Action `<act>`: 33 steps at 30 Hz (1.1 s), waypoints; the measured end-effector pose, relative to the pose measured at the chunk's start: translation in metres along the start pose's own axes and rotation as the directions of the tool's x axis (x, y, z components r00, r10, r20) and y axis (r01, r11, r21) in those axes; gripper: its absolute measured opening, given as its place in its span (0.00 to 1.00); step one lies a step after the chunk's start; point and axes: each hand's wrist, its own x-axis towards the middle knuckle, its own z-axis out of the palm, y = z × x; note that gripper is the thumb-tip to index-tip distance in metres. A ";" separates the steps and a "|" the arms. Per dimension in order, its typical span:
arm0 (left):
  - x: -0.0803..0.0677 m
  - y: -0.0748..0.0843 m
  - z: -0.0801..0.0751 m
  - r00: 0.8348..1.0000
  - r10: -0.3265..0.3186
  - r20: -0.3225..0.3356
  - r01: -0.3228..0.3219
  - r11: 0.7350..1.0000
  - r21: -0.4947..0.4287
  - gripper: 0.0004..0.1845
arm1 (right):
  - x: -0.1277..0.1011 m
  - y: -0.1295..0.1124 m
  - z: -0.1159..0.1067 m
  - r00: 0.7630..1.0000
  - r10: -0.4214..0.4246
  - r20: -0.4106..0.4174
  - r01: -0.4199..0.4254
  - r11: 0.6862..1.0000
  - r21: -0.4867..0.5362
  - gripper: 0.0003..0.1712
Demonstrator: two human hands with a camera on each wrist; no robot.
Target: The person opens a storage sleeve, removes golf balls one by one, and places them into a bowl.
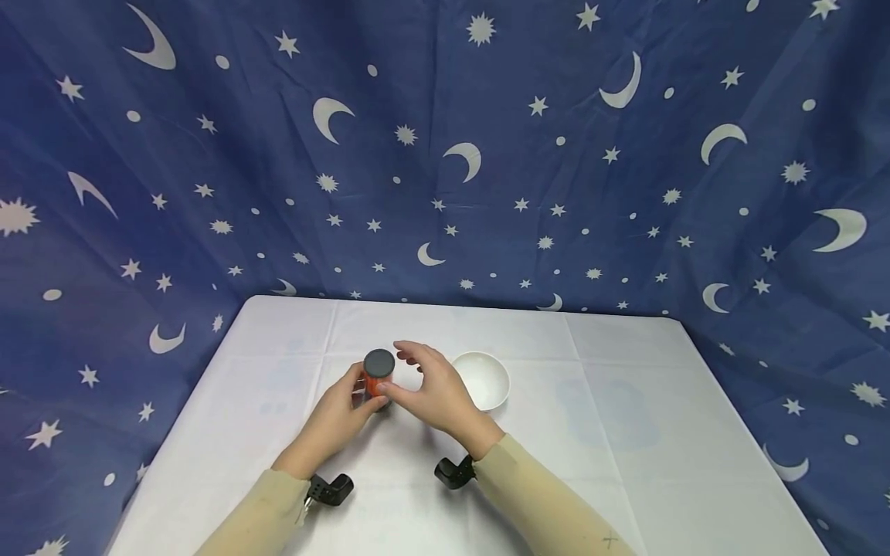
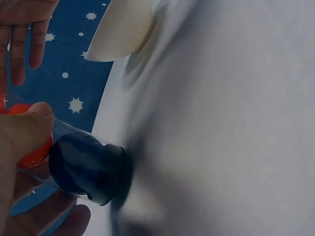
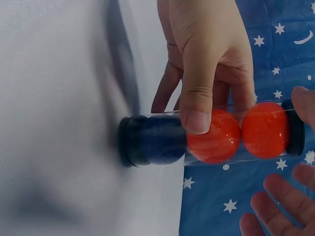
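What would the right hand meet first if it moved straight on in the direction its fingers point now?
Probably the dark lid of the clear tube: the right hand reaches leftward toward it, fingers open, though depth is unclear.

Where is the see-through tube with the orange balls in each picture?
Head: the tube stands at table centre, black lid up, gripped by the left hand.
Left wrist: only its dark bottom end shows, lower left, on the white table.
Right wrist: it lies across the middle, two orange balls inside.
Shared landmark: the left hand's thumb on the tube.
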 end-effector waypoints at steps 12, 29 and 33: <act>-0.003 0.021 -0.007 0.991 0.134 0.001 -0.130 0.961 0.244 0.24 | -0.002 -0.007 -0.017 0.996 -0.087 -0.007 0.087 0.996 -0.002 0.36; -0.012 0.038 -0.004 0.985 0.141 0.102 -0.163 0.954 0.253 0.35 | -0.020 0.001 -0.038 0.998 0.007 0.070 -0.013 0.996 0.093 0.26; -0.012 0.040 0.001 0.990 0.092 0.107 -0.115 0.965 0.236 0.37 | -0.022 0.002 -0.040 0.997 0.005 0.082 -0.012 0.995 0.096 0.26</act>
